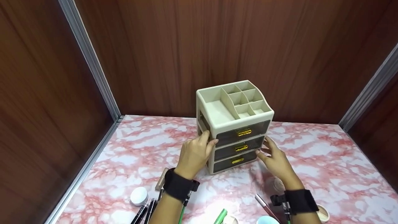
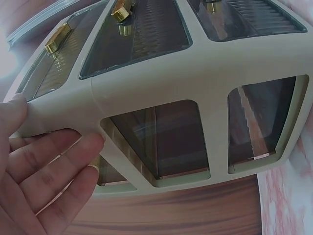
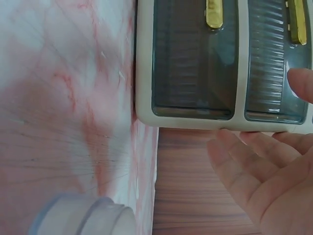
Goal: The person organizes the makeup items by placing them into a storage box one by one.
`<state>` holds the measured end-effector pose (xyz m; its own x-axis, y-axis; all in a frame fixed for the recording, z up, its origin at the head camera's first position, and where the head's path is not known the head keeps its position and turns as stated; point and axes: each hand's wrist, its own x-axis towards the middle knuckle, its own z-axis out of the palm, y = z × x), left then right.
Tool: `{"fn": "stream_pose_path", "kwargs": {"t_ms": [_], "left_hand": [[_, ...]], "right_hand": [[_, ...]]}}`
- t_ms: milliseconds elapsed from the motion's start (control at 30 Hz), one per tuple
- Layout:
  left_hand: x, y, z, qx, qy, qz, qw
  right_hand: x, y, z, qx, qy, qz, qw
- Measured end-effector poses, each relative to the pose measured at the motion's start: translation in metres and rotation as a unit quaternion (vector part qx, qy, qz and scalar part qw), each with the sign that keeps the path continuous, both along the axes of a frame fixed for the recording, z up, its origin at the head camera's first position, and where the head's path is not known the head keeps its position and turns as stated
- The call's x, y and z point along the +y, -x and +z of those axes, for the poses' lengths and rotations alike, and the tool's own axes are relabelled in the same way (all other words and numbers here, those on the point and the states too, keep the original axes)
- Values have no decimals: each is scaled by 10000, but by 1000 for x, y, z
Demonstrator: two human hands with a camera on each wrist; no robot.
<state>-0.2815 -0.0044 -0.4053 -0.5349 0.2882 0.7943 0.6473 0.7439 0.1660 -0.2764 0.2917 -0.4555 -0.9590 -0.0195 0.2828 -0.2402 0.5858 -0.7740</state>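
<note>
A cream drawer organizer (image 1: 219,112) with several top compartments and three dark drawers with gold handles stands on the marbled table, turned at an angle. My left hand (image 1: 193,152) grips its left front edge, thumb at the front and fingers at the side opening. In the left wrist view, the left fingers (image 2: 63,161) lie along the cream frame (image 2: 146,93). On the opposite side, my right hand (image 1: 275,160) holds the right edge low down, its thumb at the front. The right wrist view shows the right fingertips (image 3: 227,139) against the organizer's side.
Near the left forearm are a white round jar (image 1: 139,196), black tubes (image 1: 150,211) and a beige tube (image 1: 161,179). A green tube (image 1: 220,216), a slim silver-capped tube (image 1: 264,203) and a clear round container (image 1: 279,184) lie in front. Wooden panels (image 1: 168,56) enclose the table.
</note>
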Motion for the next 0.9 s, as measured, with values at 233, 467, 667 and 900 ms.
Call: {"fn": "stream_pose_path", "kwargs": {"t_ms": [233,467,667,900], "left_hand": [[-6,2,2,-198,10,7,9998],[-14,2,1,-294,35,103,9995],[-18,3,1,-264,91,161,9995],[-22,6,3,-154,71,176,9997]], "right_hand": [[0,-3,5,64,-25,-38,10000],[-4,-6,8,6,-173,-187,9997],[-9,-10,13,178,-624,-463,9968],[-14,-12,16,520,-1274,-684,9881]]}}
